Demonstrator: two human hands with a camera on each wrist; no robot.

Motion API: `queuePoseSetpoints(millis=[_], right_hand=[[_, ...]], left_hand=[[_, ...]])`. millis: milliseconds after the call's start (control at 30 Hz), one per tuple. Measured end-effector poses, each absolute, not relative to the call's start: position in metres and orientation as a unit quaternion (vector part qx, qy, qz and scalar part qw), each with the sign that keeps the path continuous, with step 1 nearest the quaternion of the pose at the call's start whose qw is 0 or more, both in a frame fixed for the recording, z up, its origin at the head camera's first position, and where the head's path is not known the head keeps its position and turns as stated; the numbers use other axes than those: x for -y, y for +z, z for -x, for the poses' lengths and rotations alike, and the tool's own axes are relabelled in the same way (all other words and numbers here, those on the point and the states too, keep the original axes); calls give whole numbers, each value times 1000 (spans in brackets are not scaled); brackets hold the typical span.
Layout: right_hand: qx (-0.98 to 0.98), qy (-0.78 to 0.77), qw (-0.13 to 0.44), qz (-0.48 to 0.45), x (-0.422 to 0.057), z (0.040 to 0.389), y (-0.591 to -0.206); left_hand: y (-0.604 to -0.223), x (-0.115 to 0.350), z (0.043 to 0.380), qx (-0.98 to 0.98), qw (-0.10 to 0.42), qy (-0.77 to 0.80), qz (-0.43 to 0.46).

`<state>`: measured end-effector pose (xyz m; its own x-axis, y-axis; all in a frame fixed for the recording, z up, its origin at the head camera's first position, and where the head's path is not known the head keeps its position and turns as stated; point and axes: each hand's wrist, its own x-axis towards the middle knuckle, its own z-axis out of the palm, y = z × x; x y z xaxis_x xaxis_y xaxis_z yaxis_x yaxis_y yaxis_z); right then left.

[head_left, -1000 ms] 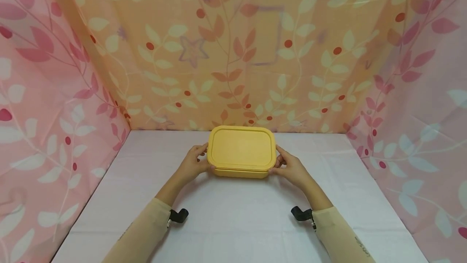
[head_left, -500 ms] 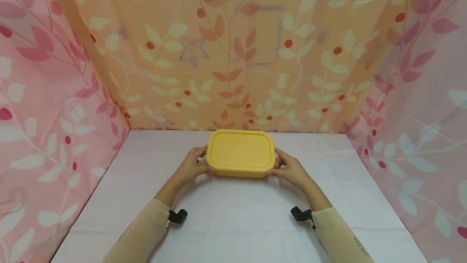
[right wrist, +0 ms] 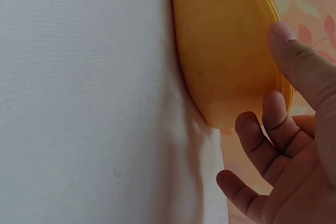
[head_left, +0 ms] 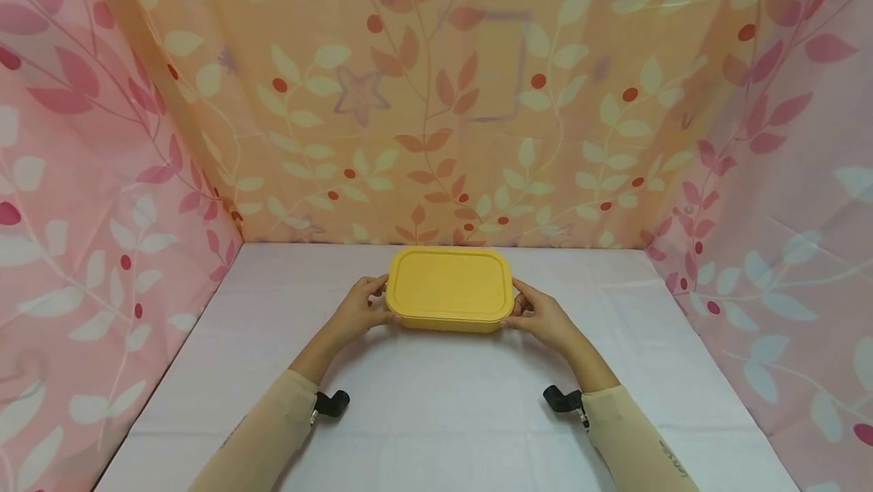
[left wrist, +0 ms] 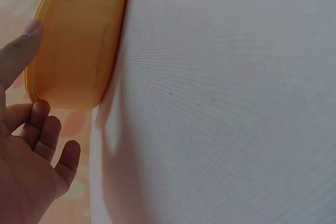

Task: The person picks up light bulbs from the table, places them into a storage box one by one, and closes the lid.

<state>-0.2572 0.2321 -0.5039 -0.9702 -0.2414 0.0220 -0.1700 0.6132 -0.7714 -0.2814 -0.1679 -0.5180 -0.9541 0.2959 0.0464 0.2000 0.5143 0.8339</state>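
A yellow rectangular lunch box [head_left: 450, 324] stands on the white cloth, with its yellow lid [head_left: 450, 283] lying on top. At the left end of the lid, my left hand [head_left: 358, 307] holds the rim, thumb at the near corner and index finger farther back. My right hand [head_left: 546, 316] holds the opposite end the same way. In the left wrist view the thumb [left wrist: 32, 34] presses the lid's edge and the lower fingers are loosely bent below it. The right wrist view has the thumb [right wrist: 286, 43] on the rim and the other fingers curled under. The inside of the box is hidden.
The white tablecloth [head_left: 443, 416] spreads around the box. Behind it rises an orange leaf-patterned curtain [head_left: 409, 158], with pink patterned curtains at the left [head_left: 89, 211] and right [head_left: 784, 211]. A black wrist camera [head_left: 332, 404] juts from the left sleeve, and another black wrist camera [head_left: 563, 399] from the right.
The lid's far edge has come down, so the lid now sits flatter on the box. Both hands have stayed nearly in place at its ends.
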Motion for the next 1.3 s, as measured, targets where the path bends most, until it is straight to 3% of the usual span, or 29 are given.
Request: queuePoseSetpoints(millis=[1300], right_hand=[[-888,-439,67,116,-238,261,-510]], left_hand=[[-518,165,278,-862,72,483,-137]])
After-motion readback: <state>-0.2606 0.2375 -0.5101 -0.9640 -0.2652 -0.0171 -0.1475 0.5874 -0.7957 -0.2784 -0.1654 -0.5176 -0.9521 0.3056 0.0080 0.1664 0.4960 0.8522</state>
